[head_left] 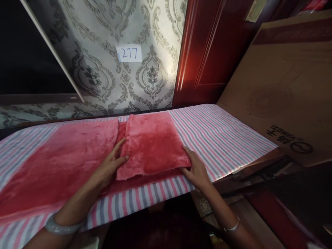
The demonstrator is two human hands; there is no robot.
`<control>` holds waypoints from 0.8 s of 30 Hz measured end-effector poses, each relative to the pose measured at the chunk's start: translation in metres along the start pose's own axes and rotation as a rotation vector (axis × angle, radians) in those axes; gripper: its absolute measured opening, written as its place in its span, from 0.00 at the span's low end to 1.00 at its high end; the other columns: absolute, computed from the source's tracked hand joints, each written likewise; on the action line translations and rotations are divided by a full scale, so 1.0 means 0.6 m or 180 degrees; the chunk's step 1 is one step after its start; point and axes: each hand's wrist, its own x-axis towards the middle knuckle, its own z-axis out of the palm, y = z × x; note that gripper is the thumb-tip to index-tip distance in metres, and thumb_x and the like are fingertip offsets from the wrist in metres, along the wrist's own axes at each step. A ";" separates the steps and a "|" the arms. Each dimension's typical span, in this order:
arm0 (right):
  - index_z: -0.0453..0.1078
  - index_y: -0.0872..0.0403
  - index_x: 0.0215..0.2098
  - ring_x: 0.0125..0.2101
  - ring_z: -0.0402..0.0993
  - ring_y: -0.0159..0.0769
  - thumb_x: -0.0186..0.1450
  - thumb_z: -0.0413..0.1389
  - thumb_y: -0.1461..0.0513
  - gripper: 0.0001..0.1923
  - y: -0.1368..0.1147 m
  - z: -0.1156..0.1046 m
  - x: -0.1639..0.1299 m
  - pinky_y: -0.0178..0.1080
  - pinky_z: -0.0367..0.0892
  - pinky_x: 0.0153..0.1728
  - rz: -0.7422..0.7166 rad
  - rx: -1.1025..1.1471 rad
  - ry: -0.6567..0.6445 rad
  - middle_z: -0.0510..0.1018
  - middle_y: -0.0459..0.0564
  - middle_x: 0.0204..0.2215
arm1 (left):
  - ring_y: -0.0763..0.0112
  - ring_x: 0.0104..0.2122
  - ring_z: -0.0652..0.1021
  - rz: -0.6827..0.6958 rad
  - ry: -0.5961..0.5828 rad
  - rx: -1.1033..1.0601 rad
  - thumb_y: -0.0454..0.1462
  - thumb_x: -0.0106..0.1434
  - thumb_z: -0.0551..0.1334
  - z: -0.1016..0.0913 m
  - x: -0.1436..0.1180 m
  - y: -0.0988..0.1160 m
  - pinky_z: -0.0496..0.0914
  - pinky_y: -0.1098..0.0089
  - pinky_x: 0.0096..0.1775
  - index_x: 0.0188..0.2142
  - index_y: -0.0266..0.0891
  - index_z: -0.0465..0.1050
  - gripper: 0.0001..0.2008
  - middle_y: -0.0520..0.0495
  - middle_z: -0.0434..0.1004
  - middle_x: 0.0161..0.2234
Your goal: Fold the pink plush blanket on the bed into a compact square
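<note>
A red and pink plush blanket (77, 152) lies on a striped cloth, with its left and right parts folded in toward the middle. The right part forms a thick flap (155, 145), and a narrow strip of darker plush shows between the two folds. My left hand (110, 164) is at the flap's left edge, thumb on top, with some fingers hidden by the fabric. At the flap's front right corner, my right hand (197, 169) grips the plush, fingers over it and thumb below.
Pink, grey and white striped cloth (215, 135) covers the table. A large cardboard box (280, 90) stands at the right, beside a dark red door (207, 52). At the left is a dark screen (31, 52). A paper marked 277 (129, 53) is on the patterned wall.
</note>
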 end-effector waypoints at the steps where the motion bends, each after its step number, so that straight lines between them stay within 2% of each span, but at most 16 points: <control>1: 0.55 0.53 0.69 0.60 0.68 0.50 0.61 0.56 0.61 0.38 -0.003 0.003 0.001 0.54 0.65 0.60 0.0041 -0.0042 0.0043 0.70 0.60 0.60 | 0.53 0.70 0.54 -0.0015 0.0054 0.0020 0.41 0.53 0.68 -0.001 0.002 0.006 0.59 0.58 0.66 0.66 0.52 0.62 0.40 0.51 0.58 0.69; 5: 0.57 0.53 0.68 0.58 0.70 0.51 0.61 0.54 0.60 0.36 -0.008 0.014 0.006 0.54 0.67 0.57 0.0209 -0.0219 0.0237 0.72 0.59 0.59 | 0.52 0.70 0.54 -0.0055 0.0070 0.0086 0.42 0.52 0.67 -0.004 0.009 0.027 0.61 0.57 0.65 0.65 0.52 0.64 0.39 0.52 0.61 0.68; 8: 0.60 0.53 0.66 0.57 0.71 0.49 0.61 0.53 0.61 0.34 -0.005 0.018 0.008 0.52 0.68 0.57 0.0390 -0.0335 0.0350 0.73 0.57 0.58 | 0.52 0.70 0.55 0.0044 0.0094 0.0087 0.42 0.53 0.67 -0.002 0.005 0.029 0.61 0.57 0.65 0.64 0.54 0.64 0.38 0.54 0.61 0.68; 11: 0.62 0.53 0.64 0.55 0.73 0.46 0.59 0.50 0.65 0.34 0.005 0.017 0.004 0.49 0.69 0.55 0.0489 -0.0372 0.0368 0.75 0.56 0.56 | 0.53 0.71 0.52 0.0167 0.0075 0.0134 0.43 0.54 0.67 -0.004 -0.004 0.010 0.57 0.56 0.67 0.64 0.55 0.65 0.37 0.53 0.59 0.69; 16: 0.63 0.55 0.64 0.54 0.73 0.47 0.56 0.50 0.67 0.36 0.021 0.014 -0.009 0.51 0.70 0.55 0.0257 -0.0360 0.0224 0.76 0.57 0.55 | 0.50 0.70 0.54 0.0167 -0.0165 0.0364 0.42 0.51 0.67 -0.017 -0.008 -0.033 0.53 0.50 0.67 0.66 0.49 0.62 0.42 0.47 0.56 0.70; 20: 0.62 0.53 0.65 0.55 0.73 0.49 0.57 0.50 0.66 0.36 0.027 0.021 -0.014 0.54 0.70 0.55 0.0169 -0.0386 0.0348 0.76 0.56 0.56 | 0.49 0.68 0.61 0.0029 -0.0231 0.0190 0.44 0.50 0.70 -0.029 0.004 -0.042 0.62 0.53 0.64 0.69 0.49 0.57 0.47 0.43 0.58 0.69; 24: 0.60 0.53 0.66 0.54 0.74 0.51 0.60 0.49 0.65 0.35 0.039 0.029 -0.021 0.55 0.71 0.54 0.0011 -0.0413 0.0417 0.76 0.57 0.55 | 0.52 0.56 0.77 -0.0328 -0.0109 -0.0179 0.47 0.55 0.69 -0.034 0.051 -0.034 0.75 0.57 0.51 0.70 0.51 0.50 0.47 0.39 0.72 0.60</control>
